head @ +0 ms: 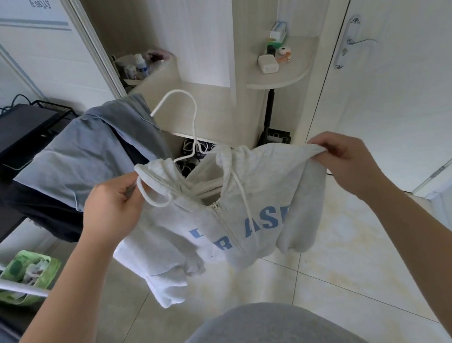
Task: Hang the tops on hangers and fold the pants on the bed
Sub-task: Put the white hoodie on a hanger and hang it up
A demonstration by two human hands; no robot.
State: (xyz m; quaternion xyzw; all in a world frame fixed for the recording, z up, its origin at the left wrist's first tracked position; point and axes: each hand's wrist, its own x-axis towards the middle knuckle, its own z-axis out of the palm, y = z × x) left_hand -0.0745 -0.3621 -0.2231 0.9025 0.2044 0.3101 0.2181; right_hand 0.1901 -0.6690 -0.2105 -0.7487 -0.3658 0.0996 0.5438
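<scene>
Item held: a light grey zip-front hooded sweatshirt with blue lettering (pixel 231 214) is at frame centre, suspended in the air above the pale tiled floor (pixel 333 244). The zip is partly closed and the drawcords hang loose.

Hands: well apart. The left hand (pixel 111 204), at 9 o'clock of the sweatshirt, pinches the fabric at one shoulder edge. The right hand (pixel 345 156), at 2 o'clock, grips the opposite shoulder.

Hanger: a thin white hanger (pixel 188 114) sits inside the neck opening, with its hook rising toward 12 o'clock. Its arms are mostly hidden by the fabric.

Surroundings: a blue-grey garment (pixel 88 152) lies draped at 10 o'clock. A green bin (pixel 27 276) stands at 8 o'clock. A white door with a metal lever handle (pixel 355 42) is at 2 o'clock.
</scene>
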